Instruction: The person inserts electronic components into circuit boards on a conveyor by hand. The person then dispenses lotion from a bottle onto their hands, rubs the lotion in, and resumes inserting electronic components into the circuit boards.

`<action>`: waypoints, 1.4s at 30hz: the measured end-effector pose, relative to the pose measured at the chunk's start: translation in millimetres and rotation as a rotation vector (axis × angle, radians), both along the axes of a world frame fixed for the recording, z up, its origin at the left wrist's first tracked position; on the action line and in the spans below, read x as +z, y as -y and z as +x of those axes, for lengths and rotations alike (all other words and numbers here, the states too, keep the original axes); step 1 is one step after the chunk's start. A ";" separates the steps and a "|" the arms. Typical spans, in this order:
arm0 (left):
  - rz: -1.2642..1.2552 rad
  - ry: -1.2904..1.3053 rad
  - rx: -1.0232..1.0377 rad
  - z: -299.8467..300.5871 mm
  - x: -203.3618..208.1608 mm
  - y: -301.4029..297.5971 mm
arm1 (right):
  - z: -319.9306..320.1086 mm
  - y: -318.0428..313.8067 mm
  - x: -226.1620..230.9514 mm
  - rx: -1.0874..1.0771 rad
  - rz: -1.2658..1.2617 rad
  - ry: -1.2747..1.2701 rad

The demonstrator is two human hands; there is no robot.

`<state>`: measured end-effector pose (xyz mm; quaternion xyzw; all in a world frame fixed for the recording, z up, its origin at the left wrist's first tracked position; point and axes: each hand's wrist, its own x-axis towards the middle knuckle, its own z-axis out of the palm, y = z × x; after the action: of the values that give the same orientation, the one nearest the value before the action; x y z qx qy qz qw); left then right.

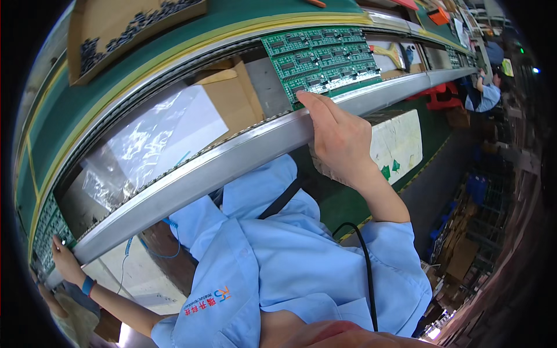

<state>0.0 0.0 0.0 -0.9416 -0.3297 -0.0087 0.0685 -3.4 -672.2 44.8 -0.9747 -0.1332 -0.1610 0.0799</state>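
Note:
A green circuit board panel, filled with small components, lies across the two rails of a conveyor. My right hand is at its near left corner, index finger on the board's edge and the other fingers curled under; the thumb is mostly hidden. Far to the left, another green circuit board panel sits on the same rails. My left hand, with a blue wrist strap, grips that panel's near right edge, one fingertip on top. The fingers beneath are hidden.
The near metal rail runs between me and the boards. Below rail level lie a clear plastic bag and cardboard. A carton of dark parts stands on the green bench. Another person works at the far right.

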 end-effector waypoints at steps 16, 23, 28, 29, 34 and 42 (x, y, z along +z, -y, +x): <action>-0.062 0.050 -0.176 0.7 23.7 119.7 | 5.1 89.3 0.3 -0.375 -0.118 0.066; -0.196 0.285 -0.451 -4.1 31.4 223.4 | 14.0 130.4 -3.2 -0.399 0.124 0.001; -0.188 0.348 -0.854 12.0 45.4 293.3 | 37.8 123.0 28.8 -0.401 0.211 -0.049; -0.217 0.361 -0.890 13.9 44.7 300.5 | 48.6 107.9 34.8 -0.380 0.166 -0.061; -0.306 0.347 -1.021 23.2 40.0 335.1 | 118.3 5.6 38.5 0.083 0.200 -0.024; -0.377 0.150 -1.234 54.0 63.6 378.7 | 223.8 -96.7 54.7 0.589 0.038 0.030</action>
<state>54.0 -378.7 63.6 -0.9506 0.2723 -0.0541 -0.1390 220.5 -575.4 99.5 -0.8899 -0.4084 -0.1477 0.1395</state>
